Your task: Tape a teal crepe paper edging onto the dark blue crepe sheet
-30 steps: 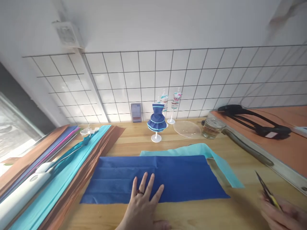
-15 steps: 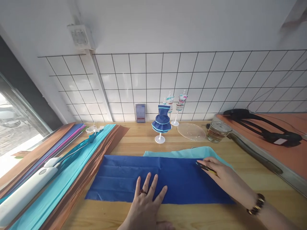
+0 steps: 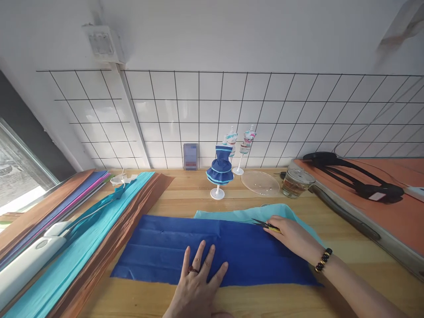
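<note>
A wide piece of dark blue crepe paper or fabric (image 3: 251,251) lies spread on the wooden table. My left hand (image 3: 200,274) rests on its lower middle, fingers spread flat, a ring on one finger. In my right hand (image 3: 286,229) is a pair of small scissors (image 3: 267,226) with yellow and black handles, blades pointing left over the blue piece's upper edge. Light turquoise material (image 3: 238,214) shows from beneath that edge. Behind stands a small dress form in a blue tiered dress (image 3: 220,165) with light blue trim.
Long turquoise, brown and purple strips (image 3: 96,221) cover the left side, with a white glue-gun-like tool (image 3: 36,256) on them. Two more little dress forms (image 3: 247,142), a clear round plate (image 3: 260,183) and a glass jar (image 3: 296,182) stand behind. A black headset-like frame (image 3: 357,176) lies at right.
My right hand has moved left along the upper edge of the blue piece with the scissors. My left hand stays flat on it. The view has shifted slightly.
</note>
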Available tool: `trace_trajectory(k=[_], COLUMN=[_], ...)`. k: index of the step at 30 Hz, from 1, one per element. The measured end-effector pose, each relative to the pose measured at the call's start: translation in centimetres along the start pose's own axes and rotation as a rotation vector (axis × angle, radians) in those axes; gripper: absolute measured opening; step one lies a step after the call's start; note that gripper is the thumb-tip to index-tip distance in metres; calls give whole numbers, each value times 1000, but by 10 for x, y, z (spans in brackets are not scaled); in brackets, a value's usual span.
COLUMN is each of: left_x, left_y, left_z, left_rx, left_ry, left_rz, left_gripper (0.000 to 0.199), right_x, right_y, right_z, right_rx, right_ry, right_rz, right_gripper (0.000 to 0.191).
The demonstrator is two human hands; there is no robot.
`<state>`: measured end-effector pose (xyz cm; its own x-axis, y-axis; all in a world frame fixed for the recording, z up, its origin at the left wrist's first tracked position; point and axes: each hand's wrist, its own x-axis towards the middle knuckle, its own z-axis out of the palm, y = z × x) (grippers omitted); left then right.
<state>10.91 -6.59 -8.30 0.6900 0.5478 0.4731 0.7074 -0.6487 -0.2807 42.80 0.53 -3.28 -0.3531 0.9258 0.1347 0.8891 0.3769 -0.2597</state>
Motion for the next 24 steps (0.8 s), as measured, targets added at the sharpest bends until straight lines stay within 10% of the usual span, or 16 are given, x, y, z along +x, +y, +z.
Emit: trace_trajectory(k=[14,24], left_x=[5,10], left_y=[1,-1], left_z=[-2,-2], left_rx=[3,32], left_ry=[-23,67], left_rz=[75,115], left_gripper=[78,78], right_x=[-10,-66], right_y=[-1,-70], right_z=[3,2], right_rx=[-5,33], right_ry=[96,39], right_rz=[29,-263], right_gripper=[24,48])
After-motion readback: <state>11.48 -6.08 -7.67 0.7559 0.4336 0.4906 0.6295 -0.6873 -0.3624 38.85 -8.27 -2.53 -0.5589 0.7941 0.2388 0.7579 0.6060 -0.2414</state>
